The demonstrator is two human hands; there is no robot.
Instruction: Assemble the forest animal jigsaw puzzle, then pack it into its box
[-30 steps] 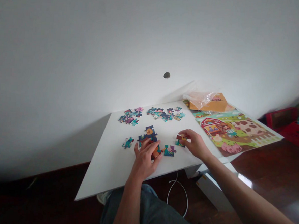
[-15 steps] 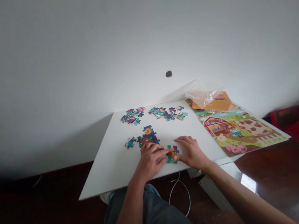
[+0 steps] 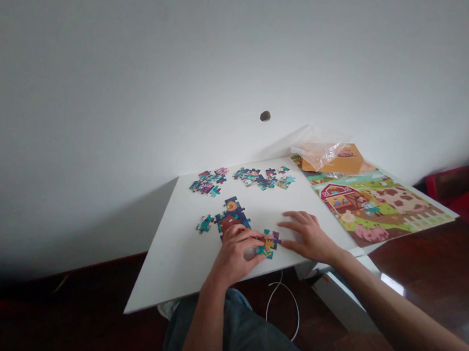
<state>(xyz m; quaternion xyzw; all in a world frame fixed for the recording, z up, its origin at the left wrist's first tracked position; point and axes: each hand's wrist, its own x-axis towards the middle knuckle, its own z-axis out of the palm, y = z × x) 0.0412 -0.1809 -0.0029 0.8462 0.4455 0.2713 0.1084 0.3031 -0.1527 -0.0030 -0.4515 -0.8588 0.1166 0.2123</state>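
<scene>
1. Partly joined puzzle [image 3: 234,212] lay on the white table [image 3: 177,262], partly beneath the left hand [image 3: 238,250], open, palm down.
2. Yellow-marked piece [image 3: 269,245] lay at the puzzle's four o'clock, near the left thumb.
3. Right hand [image 3: 308,236] rested open at three o'clock, fingers extended.
4. Loose piece [image 3: 205,224] sat at nine o'clock, piece pile [image 3: 266,182] at one.

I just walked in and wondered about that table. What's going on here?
A person is handling jigsaw pieces on a white table. The left hand rests over the near part of a joined section. The right hand is open beside a few colourful pieces. Two piles of pieces, left and right, lie toward the wall.
</scene>
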